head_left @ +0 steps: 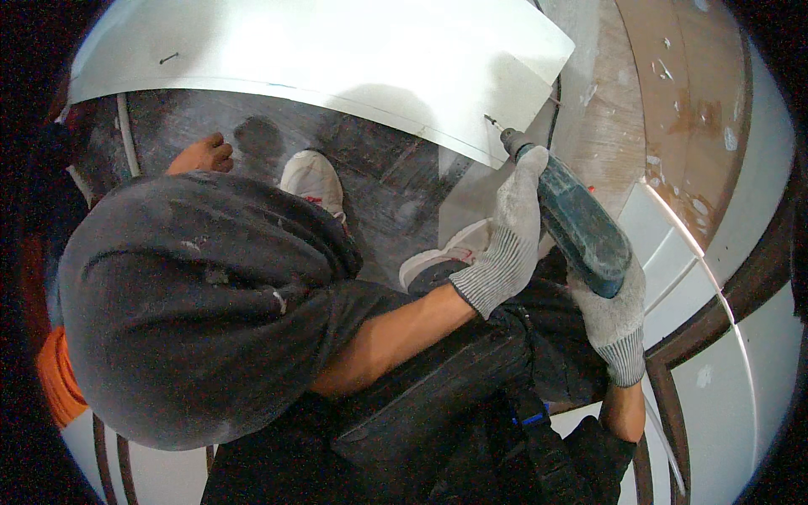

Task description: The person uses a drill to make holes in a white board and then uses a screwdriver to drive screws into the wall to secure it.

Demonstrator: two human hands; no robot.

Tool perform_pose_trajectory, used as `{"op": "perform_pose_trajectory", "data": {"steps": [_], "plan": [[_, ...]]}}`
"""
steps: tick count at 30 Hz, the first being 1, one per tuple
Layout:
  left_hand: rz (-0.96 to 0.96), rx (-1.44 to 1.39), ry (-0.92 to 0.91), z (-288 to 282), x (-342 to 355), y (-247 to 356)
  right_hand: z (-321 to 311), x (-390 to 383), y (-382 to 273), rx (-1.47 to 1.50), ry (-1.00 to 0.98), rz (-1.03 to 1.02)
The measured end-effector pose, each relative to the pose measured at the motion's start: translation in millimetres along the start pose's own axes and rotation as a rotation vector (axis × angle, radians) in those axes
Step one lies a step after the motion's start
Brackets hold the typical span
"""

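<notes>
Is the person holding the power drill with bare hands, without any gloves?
No. Both the left hand and the right hand wear grey knit gloves as they grip the teal power drill, its bit against the white panel.

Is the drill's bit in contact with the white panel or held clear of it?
In contact: the drill, held in both gloved hands, has its bit tip against the edge of the white panel.

Gloved hands [513, 236] on drill [581, 223], seemingly against white panel [337, 59]
</notes>
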State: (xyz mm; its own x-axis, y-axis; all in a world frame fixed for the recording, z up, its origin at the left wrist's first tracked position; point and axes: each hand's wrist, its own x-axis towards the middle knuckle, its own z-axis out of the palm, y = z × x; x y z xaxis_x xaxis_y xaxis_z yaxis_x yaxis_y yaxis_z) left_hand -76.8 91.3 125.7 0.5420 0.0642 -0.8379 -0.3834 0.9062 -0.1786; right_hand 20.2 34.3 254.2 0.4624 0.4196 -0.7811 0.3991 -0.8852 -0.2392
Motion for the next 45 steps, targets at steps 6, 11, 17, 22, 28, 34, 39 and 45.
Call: {"op": "perform_pose_trajectory", "data": {"steps": [6, 11, 17, 22, 28, 34, 39, 45], "plan": [[-0.093, -0.070, 0.044, 13.1, 1.3, 6.5, -16.2, 2.0, -16.6, -0.093, -0.018, -0.007], [-0.214, -0.091, 0.058, 4.0, 13.0, 18.0, -10.7, 11.3, -14.2, -0.082, 0.047, -0.225], [-0.316, 0.204, 0.248, 29.1, 2.5, 41.5, -27.4, 11.2, -13.6, -0.269, -0.066, -0.180], [-0.401, 0.274, 0.293, 39.8, 10.9, 45.1, -27.2, 13.4, -18.0, -0.423, -0.120, -0.196], [-0.353, 0.439, 0.358, 35.9, 23.4, 48.9, -26.3, 26.9, -18.2, -0.535, -0.265, -0.154], [-0.311, 0.500, 0.398, 20.6, 18.9, 42.6, -22.2, 4.4, -8.3, -0.597, -0.366, -0.130], [-0.188, 0.641, 0.350, 29.7, 8.0, 42.3, -21.1, -5.8, -6.6, -0.598, -0.353, -0.125], [-0.324, 0.514, 0.400, 11.1, 27.3, 40.7, -21.1, -8.6, -10.0, -0.592, -0.348, -0.152]]}}
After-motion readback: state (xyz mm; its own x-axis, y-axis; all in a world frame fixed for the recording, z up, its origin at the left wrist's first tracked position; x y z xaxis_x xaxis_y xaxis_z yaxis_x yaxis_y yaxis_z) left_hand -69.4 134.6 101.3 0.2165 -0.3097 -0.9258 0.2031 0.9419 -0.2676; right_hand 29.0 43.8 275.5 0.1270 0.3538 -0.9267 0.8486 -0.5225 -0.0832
